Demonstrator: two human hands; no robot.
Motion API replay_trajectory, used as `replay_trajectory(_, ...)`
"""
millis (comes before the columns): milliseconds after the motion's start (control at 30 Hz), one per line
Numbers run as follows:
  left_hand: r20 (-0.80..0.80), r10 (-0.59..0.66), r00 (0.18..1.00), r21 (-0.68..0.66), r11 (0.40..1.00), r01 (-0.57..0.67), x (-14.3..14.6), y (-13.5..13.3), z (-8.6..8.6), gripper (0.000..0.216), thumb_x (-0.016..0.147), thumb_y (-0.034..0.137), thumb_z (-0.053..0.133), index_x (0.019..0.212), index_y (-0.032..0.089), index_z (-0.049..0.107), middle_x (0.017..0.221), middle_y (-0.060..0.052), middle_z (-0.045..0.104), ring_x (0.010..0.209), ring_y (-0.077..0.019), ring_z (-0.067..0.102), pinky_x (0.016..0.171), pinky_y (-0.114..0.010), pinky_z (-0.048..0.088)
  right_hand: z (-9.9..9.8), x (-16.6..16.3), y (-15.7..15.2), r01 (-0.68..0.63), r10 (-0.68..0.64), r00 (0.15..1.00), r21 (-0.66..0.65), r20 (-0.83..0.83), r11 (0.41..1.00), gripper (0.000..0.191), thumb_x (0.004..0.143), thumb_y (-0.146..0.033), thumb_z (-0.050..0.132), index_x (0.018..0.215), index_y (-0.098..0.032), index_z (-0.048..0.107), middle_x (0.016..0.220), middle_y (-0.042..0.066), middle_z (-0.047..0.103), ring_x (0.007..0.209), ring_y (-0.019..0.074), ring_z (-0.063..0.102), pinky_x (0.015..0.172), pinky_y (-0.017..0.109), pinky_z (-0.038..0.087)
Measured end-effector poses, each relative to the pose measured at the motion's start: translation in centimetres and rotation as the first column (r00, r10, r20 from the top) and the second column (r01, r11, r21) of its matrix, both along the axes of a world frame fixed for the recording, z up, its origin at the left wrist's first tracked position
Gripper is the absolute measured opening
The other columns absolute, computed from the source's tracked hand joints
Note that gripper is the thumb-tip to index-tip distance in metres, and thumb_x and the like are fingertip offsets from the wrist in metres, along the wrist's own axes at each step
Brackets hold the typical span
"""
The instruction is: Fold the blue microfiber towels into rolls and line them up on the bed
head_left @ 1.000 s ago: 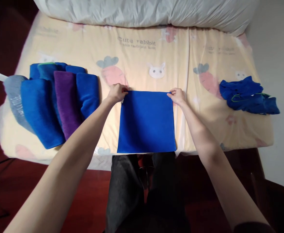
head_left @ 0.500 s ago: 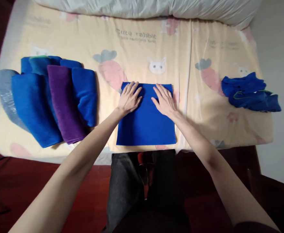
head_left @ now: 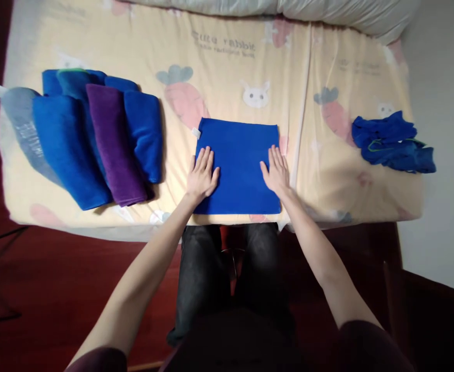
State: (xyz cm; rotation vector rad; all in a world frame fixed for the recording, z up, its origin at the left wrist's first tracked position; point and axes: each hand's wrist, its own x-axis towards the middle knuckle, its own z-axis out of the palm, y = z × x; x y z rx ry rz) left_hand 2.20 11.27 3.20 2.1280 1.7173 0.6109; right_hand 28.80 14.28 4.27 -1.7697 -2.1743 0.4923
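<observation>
A blue cloth [head_left: 238, 155], folded into a flat square, lies on the near edge of a bed with a yellow cartoon-print sheet [head_left: 219, 62]. My left hand [head_left: 202, 175] rests flat on the cloth's left edge, fingers stretched out. My right hand [head_left: 276, 172] lies flat on its right edge, fingers also extended. Neither hand holds anything. A small white tag shows at the cloth's far left corner.
A row of folded towels [head_left: 91, 139], blue, purple and grey, overlaps at the left of the bed. A crumpled pile of blue cloths [head_left: 393, 142] sits at the right. A white duvet [head_left: 288, 8] runs along the far side. My dark-trousered legs are below the bed edge.
My hands let go of the cloth's far corners, pressed flat near its top middle, then slid apart and toward me to its left and right edges.
</observation>
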Motion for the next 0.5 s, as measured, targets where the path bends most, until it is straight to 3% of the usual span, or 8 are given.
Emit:
replay_trajectory(67,0.001,0.046,0.999,0.018,0.999,-0.046,0.2,-1.8,0.3,0.071,0.106,0.047,0.033,0.167,0.011,0.028,0.175,-0.013,0.020,0.165,-0.0271,0.007,0.135,-0.052,0.005,0.5,0.3,-1.4,0.107,-0.108,0.994,0.050,0.012,0.993,0.068,0.110,-0.044,0.031,0.167,-0.008,0.024,0.174,0.018,0.021,0.165,0.0305,0.010,0.132,0.064,0.004)
replay_trajectory(100,0.000,0.020,1.000,0.024,1.000,-0.020,0.5,-2.7,0.4,0.072,0.106,0.047,0.033,0.167,0.010,0.028,0.175,-0.014,0.020,0.165,-0.0276,0.007,0.135,-0.052,0.004,0.7,0.0,-2.3,0.091,-0.093,0.995,0.068,0.024,0.994,0.068,0.110,-0.044,0.032,0.167,-0.008,0.025,0.174,0.019,0.021,0.165,0.0308,0.009,0.131,0.064,0.003)
replay_trajectory(167,-0.008,-0.071,0.997,0.029,0.997,0.071,1.3,-4.9,0.5,0.071,0.106,0.047,0.035,0.166,0.010,0.029,0.174,-0.013,0.021,0.164,-0.0283,0.009,0.135,-0.052,0.005,1.0,-1.0,-4.9,-0.054,0.050,0.997,0.077,0.060,0.996,0.067,0.109,-0.043,0.035,0.167,-0.010,0.027,0.174,0.016,0.024,0.165,0.0287,0.010,0.133,0.059,0.004)
replay_trajectory(233,-0.021,-0.081,0.996,0.030,0.996,0.082,1.5,-7.3,0.2,0.070,0.106,0.047,0.035,0.166,0.012,0.030,0.174,-0.013,0.023,0.164,-0.0286,0.014,0.135,-0.052,0.007,0.7,-1.6,-7.7,-0.185,0.179,0.979,0.058,0.094,0.981,0.067,0.109,-0.043,0.037,0.167,-0.013,0.027,0.174,0.013,0.026,0.164,0.0256,0.015,0.135,0.053,0.008)
replay_trajectory(400,-0.044,0.081,0.996,0.021,0.997,-0.081,-0.9,-13.3,-0.8,0.070,0.106,0.045,0.035,0.164,0.006,0.031,0.173,-0.018,0.023,0.163,-0.0309,0.017,0.134,-0.053,0.012,0.0,0.5,-14.0,0.063,-0.069,0.993,0.068,0.092,0.996,0.067,0.110,-0.042,0.033,0.165,-0.005,0.030,0.173,0.018,0.023,0.163,0.0304,0.019,0.133,0.057,0.009)
replay_trajectory(500,-0.041,0.172,0.984,-0.020,0.985,-0.173,-2.1,-18.0,-1.3,0.071,0.105,0.041,0.036,0.165,0.002,0.028,0.173,-0.022,0.022,0.163,-0.0336,0.016,0.133,-0.056,0.015,0.0,1.5,-19.8,0.137,-0.138,0.990,0.105,0.007,0.985,0.065,0.109,-0.041,0.034,0.164,-0.004,0.034,0.173,0.019,0.022,0.164,0.0321,0.017,0.132,0.058,0.013)
